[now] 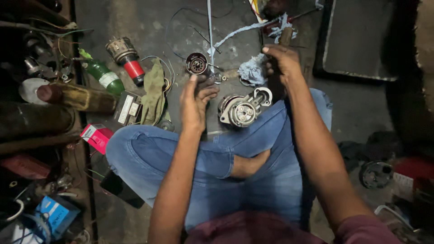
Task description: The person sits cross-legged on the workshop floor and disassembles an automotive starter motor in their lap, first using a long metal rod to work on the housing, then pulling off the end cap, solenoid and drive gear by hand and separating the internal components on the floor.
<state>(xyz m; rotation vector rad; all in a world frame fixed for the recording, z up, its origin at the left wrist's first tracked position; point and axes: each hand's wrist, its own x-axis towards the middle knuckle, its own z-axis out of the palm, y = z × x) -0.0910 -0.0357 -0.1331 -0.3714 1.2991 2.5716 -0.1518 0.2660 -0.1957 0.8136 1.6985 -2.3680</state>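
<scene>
I sit cross-legged on a dark floor in blue jeans. My left hand [196, 101] is raised over my knee, its fingers curled around a small dark part I cannot make out, just below a round metal cup with a gear inside [197, 63]. My right hand [281, 61] reaches forward and is closed on a tool handle [285, 36] beside a crumpled pale blue rag [252, 71]. A grey metal starter housing with a gear face [244, 108] lies on the floor between my hands, against my knee.
At left lie a motor armature with a red end [126, 56], a green bottle [103, 76], an olive cloth [153, 90], a small grey box [127, 107], a red box [96, 137] and a blue box [56, 214]. A dark tray [361, 40] sits at upper right. A round metal part [374, 174] lies at right.
</scene>
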